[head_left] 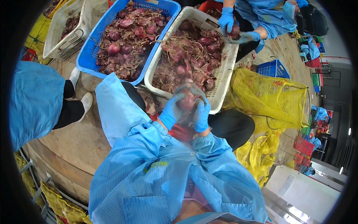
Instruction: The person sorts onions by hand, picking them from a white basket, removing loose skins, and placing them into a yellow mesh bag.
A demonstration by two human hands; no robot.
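A red onion (186,101) is held between my two blue-gloved hands, just over the near edge of a white plastic crate (226,87). My left hand (172,109) closes round its left side, and my right hand (201,112) grips it from the right. The fingertips are somewhat smeared by motion. Red onions (181,70) and loose dry skins fill much of the white crate. To its left stands a blue crate (86,61), heaped with onions (113,49) and papery skins.
A co-worker's gloved hands (226,20) hold an onion (234,32) beyond the white crate. A yellow mesh sack (268,98) lies at my right, with another blue crate (274,69) behind it. At far left is another white crate (71,41); a person in a blue smock (37,100) stands nearer.
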